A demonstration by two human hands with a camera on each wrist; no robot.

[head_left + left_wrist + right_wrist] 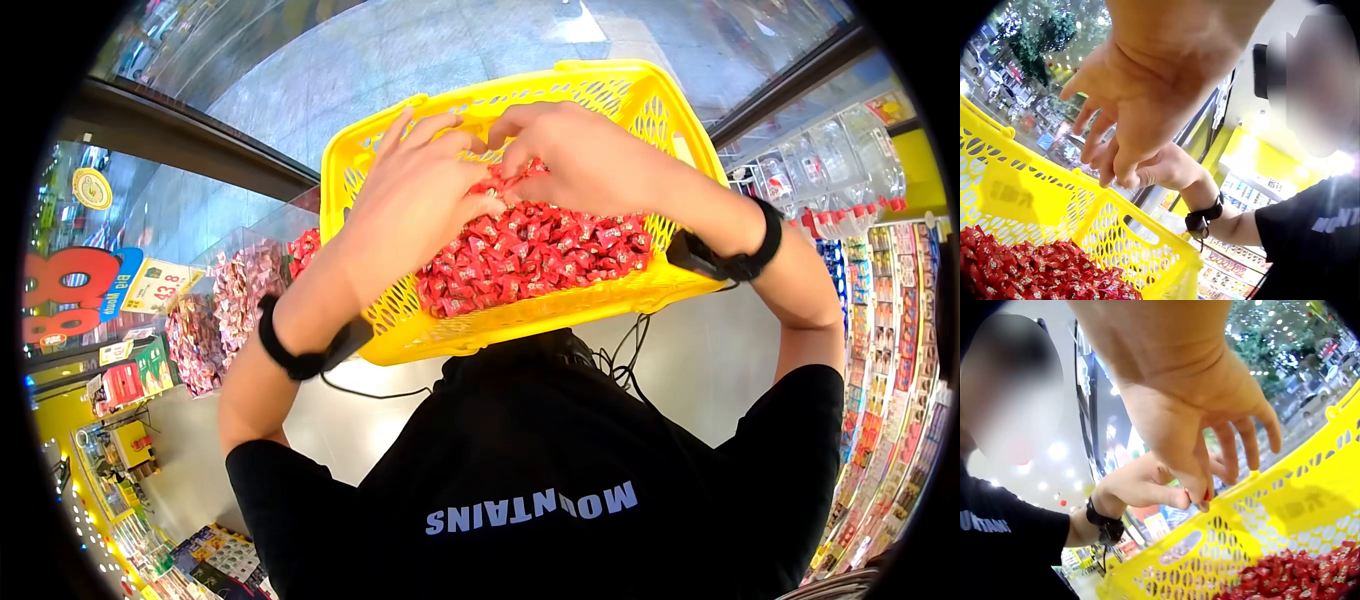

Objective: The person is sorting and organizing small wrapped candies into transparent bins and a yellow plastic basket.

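A yellow plastic basket point(400, 345) with slotted walls holds a heap of small red-wrapped candies point(530, 255). Both hands are over it, close together near its far side. The right hand point(590, 160) has its thumb and a finger together on a small red-wrapped candy point(1205, 496), of which only bits show past the fingertips. Its other fingers spread loosely apart. Beside it, the left hand point(420, 190) has loosely bent, spread fingers, with its thumb point(1175, 497) reaching close to that candy. From the left wrist side, the left hand point(1141, 106) overlaps the right hand's fingertips.
Bags of wrapped sweets point(235, 295) hang or lie to the left of the basket, near a price sign point(160, 285). Stocked shelves point(885, 370) line the right side. Dark cables point(625, 365) run from the wrist bands, and a window stands beyond the basket.
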